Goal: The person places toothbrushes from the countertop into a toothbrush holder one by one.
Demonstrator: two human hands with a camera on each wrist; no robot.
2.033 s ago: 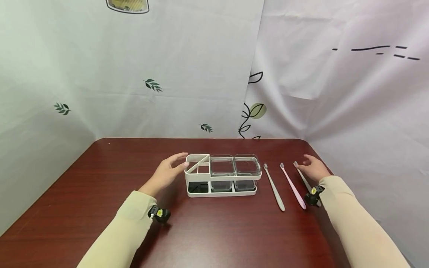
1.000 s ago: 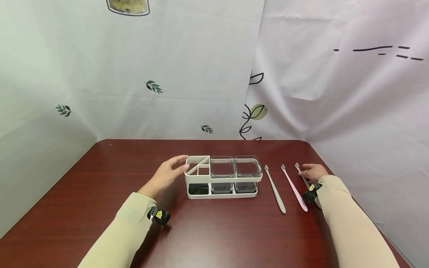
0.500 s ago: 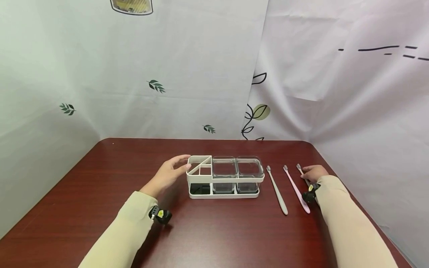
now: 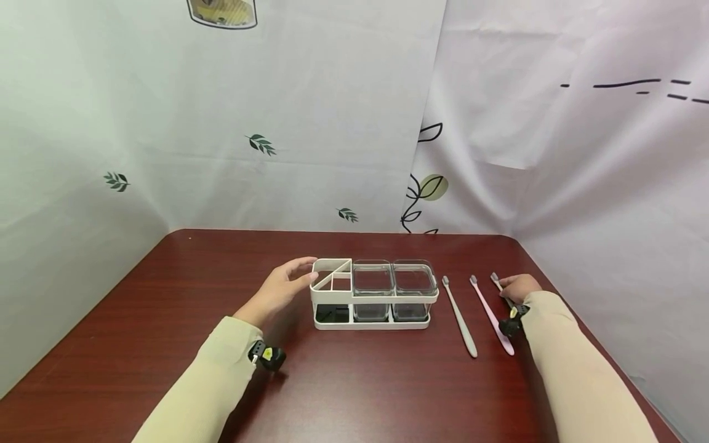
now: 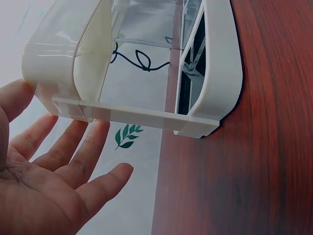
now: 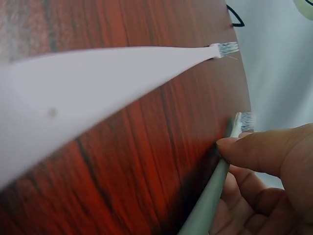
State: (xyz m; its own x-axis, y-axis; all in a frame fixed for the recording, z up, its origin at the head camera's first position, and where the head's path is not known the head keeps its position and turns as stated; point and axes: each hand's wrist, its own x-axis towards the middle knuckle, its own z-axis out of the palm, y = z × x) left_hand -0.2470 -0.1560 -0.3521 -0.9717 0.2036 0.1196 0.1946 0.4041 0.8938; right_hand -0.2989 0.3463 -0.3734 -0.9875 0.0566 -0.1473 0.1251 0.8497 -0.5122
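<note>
I see dark red wood table [image 4: 166, 344], rounded far corners. Pink toothbrush [image 4: 490, 315] lies flat right of centre, grey-green toothbrush [image 4: 458, 315] just beside it on left, bristle ends pointing away from me. Backdrop: white curtain [image 4: 221, 123] with small green leaf prints, second sheet [image 4: 581, 154] on right with black vine drawing and dashed black lines. Yellow print [image 4: 223, 11] at top edge, cropped.
</note>
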